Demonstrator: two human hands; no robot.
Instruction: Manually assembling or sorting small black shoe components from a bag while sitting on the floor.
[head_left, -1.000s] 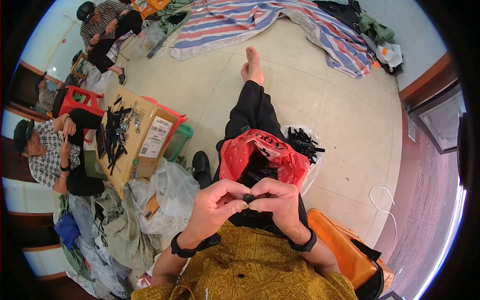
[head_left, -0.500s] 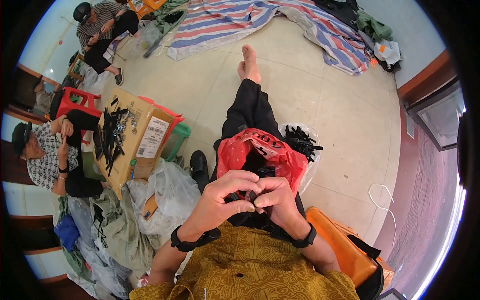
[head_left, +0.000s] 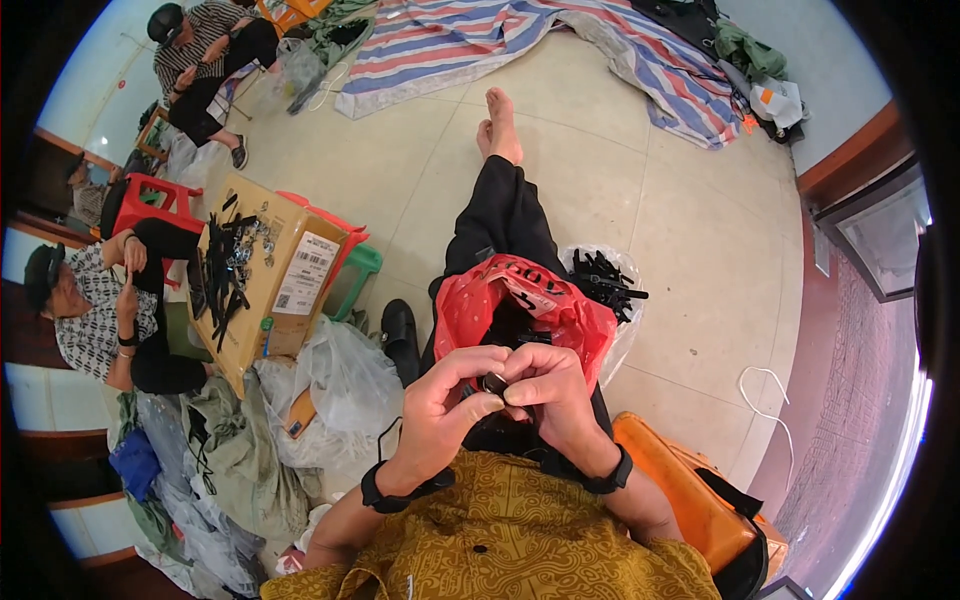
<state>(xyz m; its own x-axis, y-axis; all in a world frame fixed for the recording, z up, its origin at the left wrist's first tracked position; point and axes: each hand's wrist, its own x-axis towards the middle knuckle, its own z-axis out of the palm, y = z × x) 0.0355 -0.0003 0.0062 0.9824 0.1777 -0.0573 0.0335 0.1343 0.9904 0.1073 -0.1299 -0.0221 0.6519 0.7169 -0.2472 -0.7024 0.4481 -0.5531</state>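
Observation:
Both hands meet above my lap, fingertips pinched together. Between them is a small dark piece (head_left: 494, 383), mostly covered by the fingers, so its exact kind does not show. My left hand (head_left: 440, 402) grips it with thumb and forefinger, and my right hand (head_left: 555, 392) pinches it from the other side. A thin black cord or strap (head_left: 385, 436) loops out by my left wrist. Just beyond the hands, an open red plastic bag (head_left: 582, 322) rests on my lap, with dark contents in shadow inside.
To the right of my legs, black strap-like pieces (head_left: 604, 284) lie on clear plastic. A cardboard box (head_left: 285, 262) at left bears black strips and small metal parts. Two people sit at left. An orange case (head_left: 680, 490) stands by my right side; a striped sheet (head_left: 440, 62) lies ahead.
The left hand has turned a little and shifted slightly right, and the dark piece has tilted between the fingertips. A thin black loop now shows by the left wrist.

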